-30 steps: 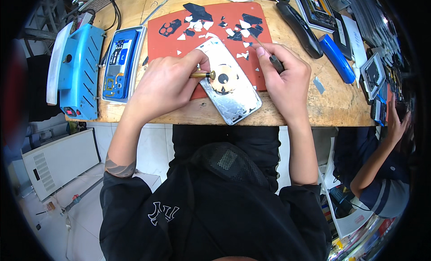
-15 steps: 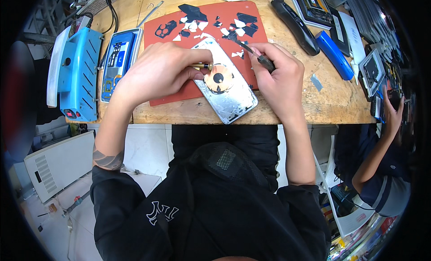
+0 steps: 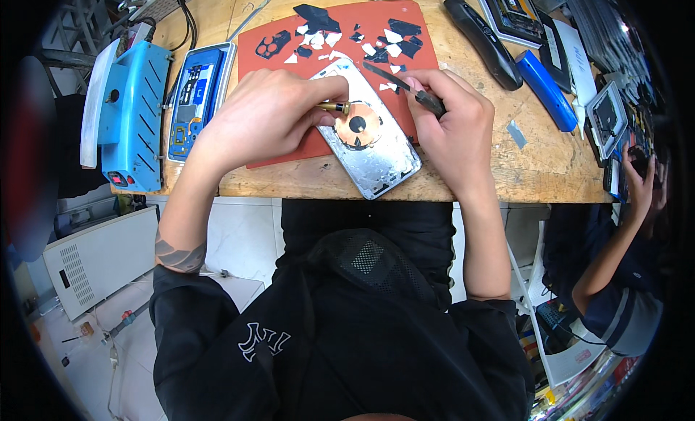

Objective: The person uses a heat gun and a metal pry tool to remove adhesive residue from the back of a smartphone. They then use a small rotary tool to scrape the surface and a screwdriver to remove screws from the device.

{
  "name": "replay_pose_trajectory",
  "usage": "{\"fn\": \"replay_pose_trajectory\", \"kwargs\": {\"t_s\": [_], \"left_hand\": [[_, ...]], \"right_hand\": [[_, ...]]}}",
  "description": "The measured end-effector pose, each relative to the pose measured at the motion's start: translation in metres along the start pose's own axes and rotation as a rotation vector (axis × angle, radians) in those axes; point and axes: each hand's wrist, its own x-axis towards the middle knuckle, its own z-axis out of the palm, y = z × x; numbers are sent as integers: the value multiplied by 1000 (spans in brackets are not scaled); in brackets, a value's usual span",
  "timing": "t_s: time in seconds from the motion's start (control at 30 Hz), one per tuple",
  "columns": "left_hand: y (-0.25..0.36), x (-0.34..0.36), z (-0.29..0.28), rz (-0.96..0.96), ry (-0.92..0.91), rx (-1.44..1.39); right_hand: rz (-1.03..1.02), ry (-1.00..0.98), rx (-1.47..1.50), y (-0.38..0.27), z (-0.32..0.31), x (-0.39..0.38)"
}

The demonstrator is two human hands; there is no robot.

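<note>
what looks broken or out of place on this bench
The silvery phone looks damaged: its back is scuffed and patchy. Jagged black and white fragments lie scattered on the red mat around its far end, as if something shattered.

The left hand's grip (image 3: 271, 113) closes on a short brass-coloured tool (image 3: 331, 107), its end near the copper-coloured disc (image 3: 372, 131) on the silver back of a phone (image 3: 387, 164). The right hand's grip (image 3: 456, 128) holds a dark-handled blade (image 3: 393, 78), its tip by the phone's upper right edge; contact is hard to tell. The phone lies aslant, partly on a red mat (image 3: 355, 17), its lower end near the edge of the wooden bench (image 3: 499, 175). Black shards (image 3: 317, 18) and white fragments (image 3: 332, 40) scatter beyond it. Leftward sit an opened blue phone (image 3: 194, 95) and a slotted blue box (image 3: 134, 135); rightward, a blue cylinder (image 3: 546, 91).
</note>
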Motion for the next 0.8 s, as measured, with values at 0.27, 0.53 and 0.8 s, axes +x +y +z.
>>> {"fn": "replay_pose_trajectory", "kwargs": {"t_s": [0.27,0.53,0.8], "left_hand": [[-2,-13,15,-21,186,-143],[28,-51,36,-454,391,-293],[30,-45,48,-437,419,-162]], "right_hand": [[104,-123,-10,-32,-26,-28],[-105,-428,-299,-72,-58,-72],[-172,-466,-445,-90,-52,-79]]}}
